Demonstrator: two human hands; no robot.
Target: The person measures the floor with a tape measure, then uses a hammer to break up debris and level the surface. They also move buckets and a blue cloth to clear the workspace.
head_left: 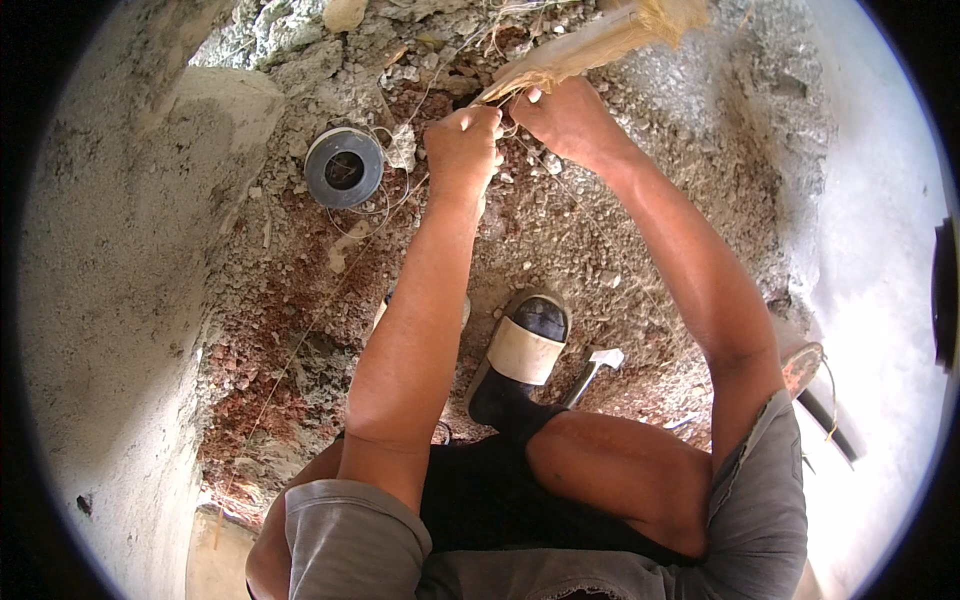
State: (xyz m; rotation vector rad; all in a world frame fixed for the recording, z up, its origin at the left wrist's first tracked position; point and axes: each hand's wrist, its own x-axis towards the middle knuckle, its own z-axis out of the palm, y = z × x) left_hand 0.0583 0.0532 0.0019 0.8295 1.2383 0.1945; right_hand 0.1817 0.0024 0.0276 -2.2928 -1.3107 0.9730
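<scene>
A splintered wooden stake (pixel 590 48) slants down from the upper right to the ground between my hands. My left hand (pixel 463 148) is closed just below its lower end, thumb uppermost. My right hand (pixel 568 118) is closed close to the stake's right side, fingertips partly hidden. Thin pale string (pixel 512 128) loops between both hands, and each seems to pinch it. On the ground left of my left hand lies a grey round spool (pixel 321 178), with loose turns of string trailing from it toward my hands.
A hammer (pixel 604 358) lies beside my sandalled foot (pixel 527 350). Rough concrete walls rise on the left (pixel 120 250) and right (pixel 870 200). Rubble and reddish gravel (pixel 270 360) cover the ground. A taut string runs diagonally across the lower left.
</scene>
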